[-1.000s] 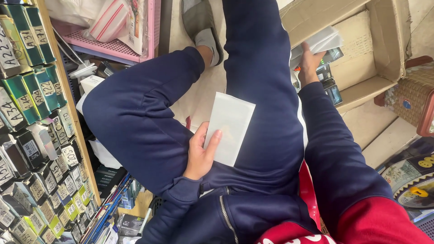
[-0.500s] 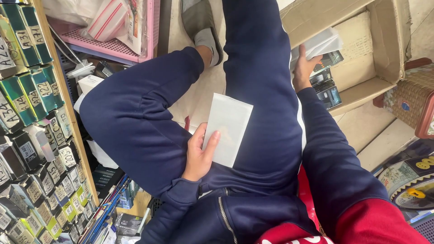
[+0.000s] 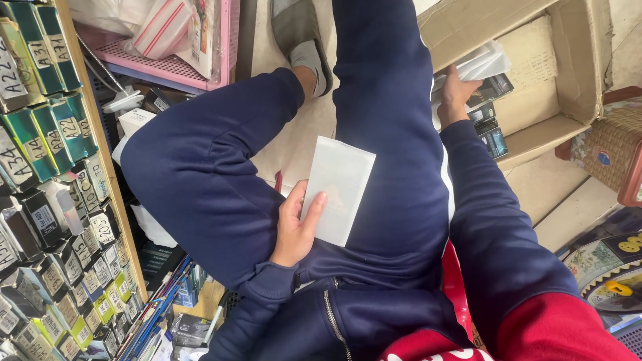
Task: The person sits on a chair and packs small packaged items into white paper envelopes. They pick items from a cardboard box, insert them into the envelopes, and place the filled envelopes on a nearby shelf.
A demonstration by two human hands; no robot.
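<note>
I sit with my legs in navy trousers stretched over the floor. My left hand (image 3: 295,226) grips a flat white packet (image 3: 338,188) and rests it on my lap, thumb across its lower edge. My right hand (image 3: 455,93) reaches into an open cardboard box (image 3: 568,60) on the right and holds a stack of white packets (image 3: 483,63) at its top. Beneath that hand, several small dark boxes (image 3: 490,113) lie in the cardboard box.
A wooden rack (image 3: 53,187) of small labelled green and black boxes lines the left side. A pink plastic basket (image 3: 170,63) with bags sits at top left. A woven basket (image 3: 612,147) stands at the right edge. My grey slipper (image 3: 297,33) is at the top.
My right hand has shifted slightly among the white packets in the cardboard box, lifting then settling. My left hand and its packet stay where they were.
</note>
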